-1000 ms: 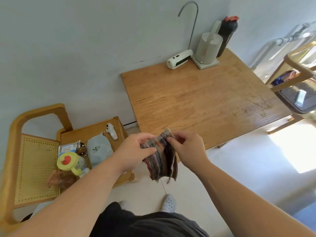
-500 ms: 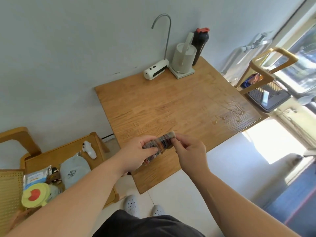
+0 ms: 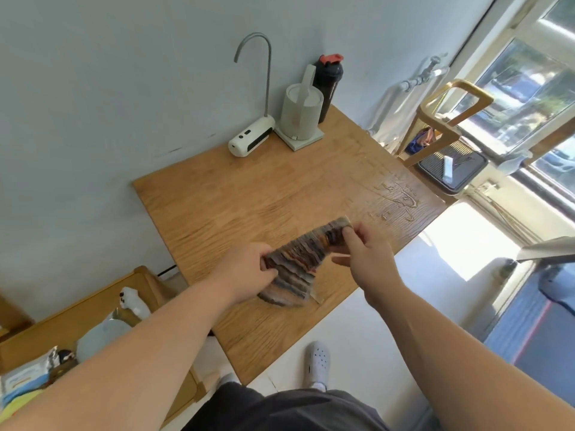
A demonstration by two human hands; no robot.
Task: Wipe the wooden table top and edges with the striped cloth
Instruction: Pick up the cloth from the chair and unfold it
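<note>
Both hands grasp the striped cloth [image 3: 303, 259] above the near part of the wooden table [image 3: 236, 200], left hand [image 3: 249, 272] and right hand [image 3: 365, 253] pinching its ends, so I would spread it flat before pressing down toward the wet marks [image 3: 398, 197].

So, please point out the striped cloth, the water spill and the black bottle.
Multicoloured striped cloth [image 3: 298, 259]: head view, bunched middle.
Shiny water spill [image 3: 401, 197]: head view, puddle centre.
Black plastic bottle [image 3: 328, 85]: head view, body.

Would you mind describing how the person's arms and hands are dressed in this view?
Both forearms are bare right to the frame's edge, with no sleeves visible. The left hand and right hand wear no gloves; no rings, watch or bracelets are visible.
</note>
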